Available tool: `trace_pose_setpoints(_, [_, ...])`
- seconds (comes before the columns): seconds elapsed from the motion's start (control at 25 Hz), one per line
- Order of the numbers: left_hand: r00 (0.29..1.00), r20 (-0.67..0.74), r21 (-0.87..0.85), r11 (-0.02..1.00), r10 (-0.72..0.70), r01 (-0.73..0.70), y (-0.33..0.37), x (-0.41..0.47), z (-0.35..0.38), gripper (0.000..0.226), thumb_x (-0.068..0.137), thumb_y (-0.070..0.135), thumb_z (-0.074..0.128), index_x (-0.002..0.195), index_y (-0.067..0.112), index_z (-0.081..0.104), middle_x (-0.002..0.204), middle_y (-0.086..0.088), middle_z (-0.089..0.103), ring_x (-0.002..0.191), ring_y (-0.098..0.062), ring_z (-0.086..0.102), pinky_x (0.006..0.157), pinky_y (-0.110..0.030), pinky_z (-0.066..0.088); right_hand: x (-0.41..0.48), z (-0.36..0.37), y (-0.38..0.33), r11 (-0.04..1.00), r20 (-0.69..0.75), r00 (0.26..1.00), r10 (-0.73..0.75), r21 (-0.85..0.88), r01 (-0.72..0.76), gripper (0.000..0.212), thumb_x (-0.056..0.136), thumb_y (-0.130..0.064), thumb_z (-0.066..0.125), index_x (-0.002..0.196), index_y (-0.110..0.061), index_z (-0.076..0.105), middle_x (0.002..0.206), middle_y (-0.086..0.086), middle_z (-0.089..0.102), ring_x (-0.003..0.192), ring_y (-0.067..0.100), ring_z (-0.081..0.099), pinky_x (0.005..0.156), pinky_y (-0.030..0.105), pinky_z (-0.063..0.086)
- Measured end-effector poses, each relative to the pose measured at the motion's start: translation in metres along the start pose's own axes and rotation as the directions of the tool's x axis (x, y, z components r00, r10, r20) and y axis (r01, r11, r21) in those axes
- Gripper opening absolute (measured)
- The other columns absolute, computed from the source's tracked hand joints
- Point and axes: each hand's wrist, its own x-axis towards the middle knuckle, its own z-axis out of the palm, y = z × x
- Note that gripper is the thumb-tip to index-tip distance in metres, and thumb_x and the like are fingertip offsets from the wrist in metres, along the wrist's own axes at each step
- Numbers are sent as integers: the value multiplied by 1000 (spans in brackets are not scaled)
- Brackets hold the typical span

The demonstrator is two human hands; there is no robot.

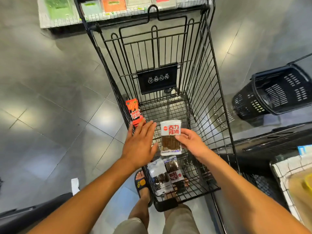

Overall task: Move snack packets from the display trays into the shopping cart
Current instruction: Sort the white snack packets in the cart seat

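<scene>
A black wire cart point(211, 81) stands in front of the person. Both hands reach over its near end.

The right hand point(190, 141) holds a white packet point(170, 137) above the cart. The fingers and thumb pinch the packet's right edge. The packet has red letters on top and brown sticks showing through a clear part.

The left hand point(141, 142) is flat, with its fingers straight. It holds nothing. It is over the cart's left side, just beside the white packet. Its fingertips are right by a red packet point(134, 111). I cannot tell if they touch it. The red packet leans on the cart's left wall.

Two more packets point(157, 176) lie on the cart's floor at the near end, side by side, under the white packet.

A black basket point(276, 93) sits right of the cart. A tray point(57, 14) with green and orange packs is past the cart's far end. A foot in a sandal point(141, 184) shows below the cart's near left corner.
</scene>
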Motion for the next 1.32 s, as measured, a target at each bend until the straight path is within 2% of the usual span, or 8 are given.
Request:
trace_pose_setpoints(0.12, [997, 22, 280, 957, 75, -78, -21, -3, 8, 54, 94, 50, 52, 143, 25, 54, 163, -8, 38, 158, -32, 13, 121, -70, 4, 18, -17, 57, 978, -80, 984, 158, -126, -167, 18, 99, -9, 60, 116, -16, 62, 105, 0, 75, 90, 6, 72, 71, 19, 56])
trace_pose_setpoints(0.28, [991, 24, 344, 930, 130, -131, -31, -7, 20, 41, 93, 45, 58, 129, 29, 64, 157, -6, 47, 156, -34, 23, 120, -71, 6, 65, -36, 181, 856, -105, 945, 309, -401, -325, 14, 92, -13, 71, 87, -26, 70, 91, -1, 74, 99, 22, 70, 96, 49, 55])
trace_pose_setpoints(0.4, [990, -14, 361, 924, 139, -125, -32, -5, 24, 42, 92, 46, 55, 130, 31, 64, 157, -3, 47, 156, -33, 23, 120, -71, 3, 81, -21, 221, 806, -55, 921, 386, -466, -366, 11, 94, -12, 69, 100, -21, 72, 104, 3, 73, 102, 23, 68, 97, 40, 54])
trace_pose_setpoints(0.52, [988, -30, 371, 919, 154, -132, -32, -4, 27, 43, 91, 45, 53, 132, 32, 62, 158, -2, 46, 156, -33, 22, 120, -71, 0, 70, 5, 213, 767, -100, 938, 332, -551, -330, 30, 94, -20, 69, 123, -18, 70, 114, 3, 72, 109, 23, 66, 93, 32, 52])
trace_pose_setpoints(0.64, [989, -36, 353, 927, 147, -125, -32, -6, 25, 44, 90, 45, 56, 132, 33, 61, 158, -3, 47, 155, -33, 24, 120, -72, 0, 58, 17, 205, 719, -194, 928, 318, -588, -369, 34, 92, -23, 70, 126, -19, 65, 117, 5, 70, 109, 27, 64, 91, 31, 50])
trace_pose_setpoints(0.8, [991, 5, 350, 928, 136, -129, -30, -6, 21, 43, 89, 46, 59, 130, 34, 63, 154, -4, 51, 153, -33, 30, 120, -73, 0, 32, 12, 176, 738, -136, 924, 358, -565, -369, 36, 96, -26, 66, 130, -16, 59, 129, 4, 63, 116, 25, 60, 96, 33, 48])
trace_pose_setpoints(1.08, [980, 121, 166, 970, 160, -179, -15, -24, -11, 39, 89, 36, 65, 128, 32, 64, 153, -3, 50, 152, -30, 31, 123, -66, 8, -58, -4, 99, 822, -258, 935, 244, -456, -340, 20, 100, -26, 59, 119, -23, 62, 103, -9, 67, 79, 8, 62, 66, 20, 52])
trace_pose_setpoints(1.32, [934, 96, -14, 938, 345, -345, 29, -36, -35, 38, 92, 28, 65, 130, 31, 63, 152, -2, 51, 147, -29, 40, 120, -53, 31, -159, -15, 42, 897, -424, 902, -84, -426, -117, 20, 96, -25, 66, 116, -21, 69, 113, -4, 62, 103, 9, 60, 92, 19, 42])
